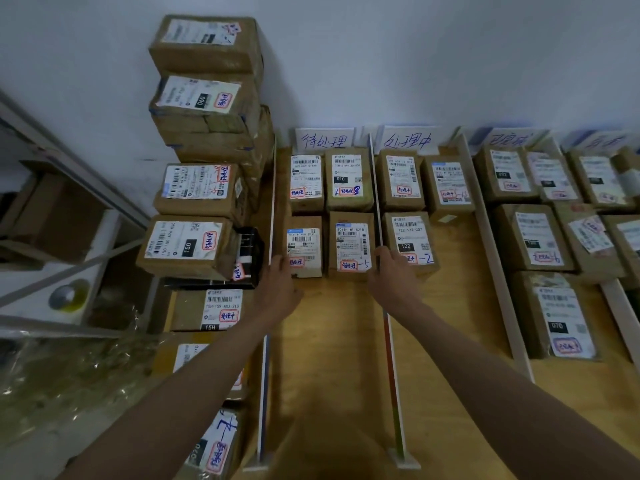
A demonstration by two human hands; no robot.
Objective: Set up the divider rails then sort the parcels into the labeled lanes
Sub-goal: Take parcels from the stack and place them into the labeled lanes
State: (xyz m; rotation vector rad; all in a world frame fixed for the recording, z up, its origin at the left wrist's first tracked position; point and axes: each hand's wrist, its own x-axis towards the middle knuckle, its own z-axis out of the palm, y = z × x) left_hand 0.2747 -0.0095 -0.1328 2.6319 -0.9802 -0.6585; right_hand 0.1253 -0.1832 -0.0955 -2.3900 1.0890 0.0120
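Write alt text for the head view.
Both hands reach into the first lane: the left hand and right hand touch the two nearest parcels. Divider rails split the wooden table into labeled lanes of parcels.

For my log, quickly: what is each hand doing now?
Left hand: fingers touch the front left parcel; grip cannot be told.
Right hand: fingers on the divider rail.

We look from head height, forward and steeply down. The wooden table (pixel 346 341) lies close below us.

Matt cardboard parcels (pixel 349 242), seemingly wooden table (pixel 329 358)
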